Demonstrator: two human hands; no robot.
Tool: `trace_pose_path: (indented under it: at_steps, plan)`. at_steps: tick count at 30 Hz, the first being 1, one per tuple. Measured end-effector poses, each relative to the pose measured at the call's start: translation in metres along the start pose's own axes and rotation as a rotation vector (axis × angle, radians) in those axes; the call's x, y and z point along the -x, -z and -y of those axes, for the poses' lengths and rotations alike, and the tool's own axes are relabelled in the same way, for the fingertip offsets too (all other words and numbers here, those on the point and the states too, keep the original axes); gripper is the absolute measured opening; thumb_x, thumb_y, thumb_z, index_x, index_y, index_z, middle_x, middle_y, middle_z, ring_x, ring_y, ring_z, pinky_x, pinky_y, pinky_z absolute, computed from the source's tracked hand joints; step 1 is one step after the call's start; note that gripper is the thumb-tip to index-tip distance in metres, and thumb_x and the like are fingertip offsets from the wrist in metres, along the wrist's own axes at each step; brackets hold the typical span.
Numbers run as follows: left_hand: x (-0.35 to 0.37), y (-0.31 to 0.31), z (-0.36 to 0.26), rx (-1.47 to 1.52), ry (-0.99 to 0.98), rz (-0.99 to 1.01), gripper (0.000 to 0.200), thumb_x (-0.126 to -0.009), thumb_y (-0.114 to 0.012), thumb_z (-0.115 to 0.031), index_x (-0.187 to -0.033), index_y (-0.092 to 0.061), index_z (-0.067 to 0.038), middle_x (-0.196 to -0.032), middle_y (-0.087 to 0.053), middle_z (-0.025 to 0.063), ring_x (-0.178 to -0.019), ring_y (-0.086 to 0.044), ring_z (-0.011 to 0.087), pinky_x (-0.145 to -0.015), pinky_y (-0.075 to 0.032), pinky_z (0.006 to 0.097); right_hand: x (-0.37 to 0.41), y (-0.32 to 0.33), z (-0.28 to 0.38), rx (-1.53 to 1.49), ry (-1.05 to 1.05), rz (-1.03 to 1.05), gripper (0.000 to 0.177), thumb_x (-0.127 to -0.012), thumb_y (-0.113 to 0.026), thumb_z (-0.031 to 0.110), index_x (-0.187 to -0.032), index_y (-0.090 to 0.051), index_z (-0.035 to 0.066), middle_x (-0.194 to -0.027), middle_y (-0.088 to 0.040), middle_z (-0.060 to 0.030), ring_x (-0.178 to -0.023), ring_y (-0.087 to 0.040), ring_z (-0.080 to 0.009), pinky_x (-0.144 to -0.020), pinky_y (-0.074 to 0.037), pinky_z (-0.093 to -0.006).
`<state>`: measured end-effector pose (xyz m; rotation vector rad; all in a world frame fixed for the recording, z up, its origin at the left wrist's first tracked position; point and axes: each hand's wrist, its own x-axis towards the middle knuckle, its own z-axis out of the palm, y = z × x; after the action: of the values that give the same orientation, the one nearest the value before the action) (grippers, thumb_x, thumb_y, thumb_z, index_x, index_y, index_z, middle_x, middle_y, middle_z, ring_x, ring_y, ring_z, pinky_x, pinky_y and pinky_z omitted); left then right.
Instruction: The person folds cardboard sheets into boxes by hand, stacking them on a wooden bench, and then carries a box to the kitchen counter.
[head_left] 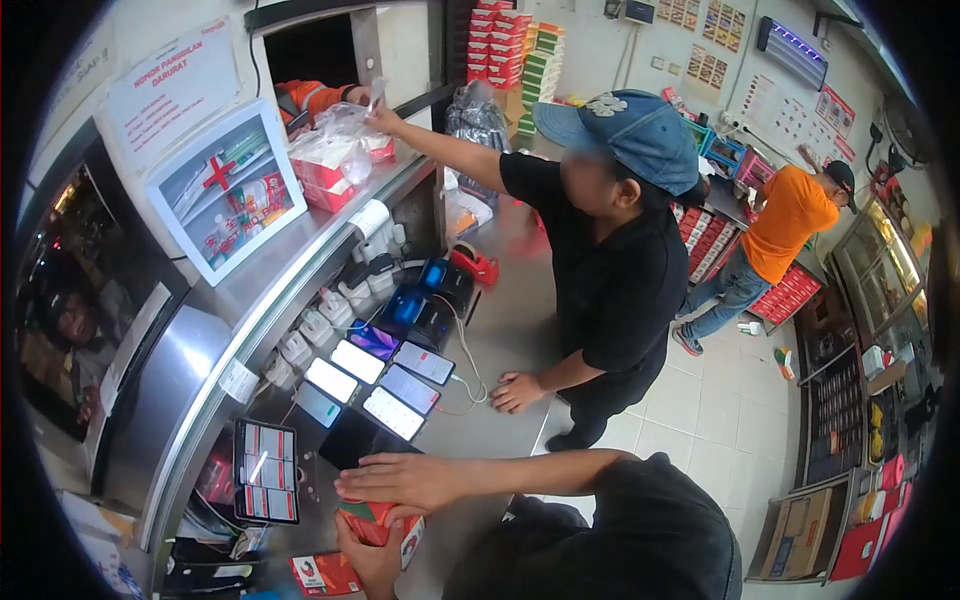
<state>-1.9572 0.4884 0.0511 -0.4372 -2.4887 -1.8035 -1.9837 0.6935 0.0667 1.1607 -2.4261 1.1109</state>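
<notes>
A small red box [368,519] with green and white parts sits low on the counter between my hands. My left hand [372,558] grips its near side, fingers wrapped round it. My right hand [405,481] presses over its upper side, fingers close together and covering part of it. Just beside my left hand lies a flat red printed card or packet [326,573]. A tablet [266,470] with a lit screen stands to the left of my hands. Beyond my right hand, several lit phones lie in rows, one of them a phone [394,412] with a white screen.
A person in a black shirt [625,270] leans on the counter [520,300], holding a plastic bag [340,135] near the window. An orange sleeve [312,98] reaches in there. Another person [790,225] works behind. Box stacks [495,45] and a first-aid cabinet [228,190] stand along the wall.
</notes>
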Motion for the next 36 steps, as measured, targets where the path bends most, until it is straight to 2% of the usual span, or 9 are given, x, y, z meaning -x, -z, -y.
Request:
trace_pose_path:
  at_steps: [2, 4, 13, 17, 19, 23, 27, 29, 36]
  plan:
    - [-0.001, 0.010, -0.005, -0.112, -0.028, 0.026, 0.064, -0.070, -0.083, -0.016, -0.121, -0.050, 0.003, -0.105, -0.061, 0.0160, -0.101, -0.060, 0.0271, -0.092, -0.046, 0.0377, 0.001, -0.006, 0.004, -0.028, 0.044, -0.065, 0.069, -0.094, -0.056, 0.045, -0.146, -0.040, 0.002, -0.151, -0.041, -0.0154, -0.141, -0.037, -0.0336, -0.115, -0.028, -0.0494]
    - [0.000, 0.019, -0.008, -0.185, 0.062, 0.171, 0.087, -0.070, -0.082, -0.006, -0.144, -0.038, 0.004, -0.137, -0.049, 0.0224, -0.129, -0.048, 0.0341, -0.108, -0.038, 0.0402, 0.001, -0.004, 0.009, -0.139, 0.071, -0.192, 0.060, -0.090, -0.066, 0.040, -0.132, -0.050, 0.002, -0.136, -0.052, -0.0163, -0.128, -0.049, -0.0334, -0.108, -0.037, -0.0465]
    - [-0.002, 0.011, -0.035, -0.103, -0.364, -0.186, 0.062, -0.078, -0.076, -0.004, -0.132, -0.047, 0.005, -0.131, -0.053, 0.0187, -0.122, -0.052, 0.0308, -0.104, -0.040, 0.0415, 0.008, -0.002, 0.033, 0.132, 0.007, -0.494, 0.062, -0.079, -0.078, 0.035, -0.129, -0.058, 0.002, -0.136, -0.056, -0.0139, -0.124, -0.052, -0.0314, -0.104, -0.042, -0.0481]
    - [0.007, 0.035, -0.033, -0.280, -0.216, -0.027, 0.073, -0.091, -0.072, -0.022, -0.147, -0.031, 0.000, -0.143, -0.044, 0.0179, -0.125, -0.049, 0.0311, -0.105, -0.043, 0.0410, 0.005, 0.028, 0.047, 0.142, -0.022, -0.398, 0.062, -0.082, -0.075, 0.033, -0.135, -0.058, 0.005, -0.143, -0.052, -0.0145, -0.127, -0.051, -0.0306, -0.106, -0.041, -0.0502]
    - [-0.001, 0.043, -0.033, -0.034, -0.280, 0.302, 0.073, -0.084, -0.078, -0.013, -0.143, -0.038, 0.000, -0.137, -0.049, 0.0158, -0.122, -0.051, 0.0287, -0.104, -0.043, 0.0409, 0.016, 0.034, 0.036, 0.085, 0.034, -0.255, 0.061, -0.086, -0.072, 0.029, -0.141, -0.054, 0.008, -0.149, -0.046, -0.0165, -0.133, -0.048, -0.0329, -0.109, -0.039, -0.0495]
    - [-0.002, 0.011, -0.048, 0.119, -0.217, 0.266, 0.046, -0.084, -0.073, -0.013, -0.121, -0.050, 0.002, -0.119, -0.054, 0.0150, -0.115, -0.051, 0.0269, -0.102, -0.039, 0.0394, 0.037, 0.021, 0.034, -0.407, -0.068, -0.154, 0.053, -0.096, -0.062, 0.027, -0.143, -0.049, 0.005, -0.152, -0.040, -0.0193, -0.139, -0.041, -0.0332, -0.115, -0.032, -0.0447]
    - [0.016, -0.027, -0.033, 0.165, -0.159, -0.087, 0.041, -0.088, -0.070, -0.029, -0.110, -0.048, -0.003, -0.108, -0.050, 0.0121, -0.109, -0.051, 0.0239, -0.101, -0.039, 0.0383, 0.064, 0.044, 0.044, -0.526, -0.312, -0.305, 0.049, -0.096, -0.062, 0.018, -0.142, -0.051, 0.006, -0.152, -0.043, -0.0152, -0.137, -0.045, -0.0304, -0.111, -0.039, -0.0419]
    - [0.024, -0.041, -0.040, 0.823, 0.189, -0.514, 0.041, -0.092, -0.066, -0.032, -0.111, -0.046, -0.003, -0.107, -0.052, 0.0108, -0.106, -0.055, 0.0213, -0.097, -0.044, 0.0378, 0.087, 0.066, 0.052, -0.614, -0.510, -0.196, 0.039, -0.101, -0.056, 0.021, -0.135, -0.056, 0.003, -0.152, -0.043, -0.0150, -0.136, -0.045, -0.0260, -0.110, -0.039, -0.0370]
    - [0.065, -0.024, -0.048, 0.531, 0.170, 0.316, 0.054, -0.088, -0.073, -0.022, -0.131, -0.048, 0.001, -0.125, -0.055, 0.0138, -0.116, -0.055, 0.0245, -0.101, -0.044, 0.0384, 0.160, -0.009, 0.086, -1.064, -0.809, -0.705, 0.051, -0.109, -0.032, 0.034, -0.133, -0.054, -0.007, -0.146, -0.049, -0.0151, -0.132, -0.050, -0.0215, -0.108, -0.041, -0.0335]
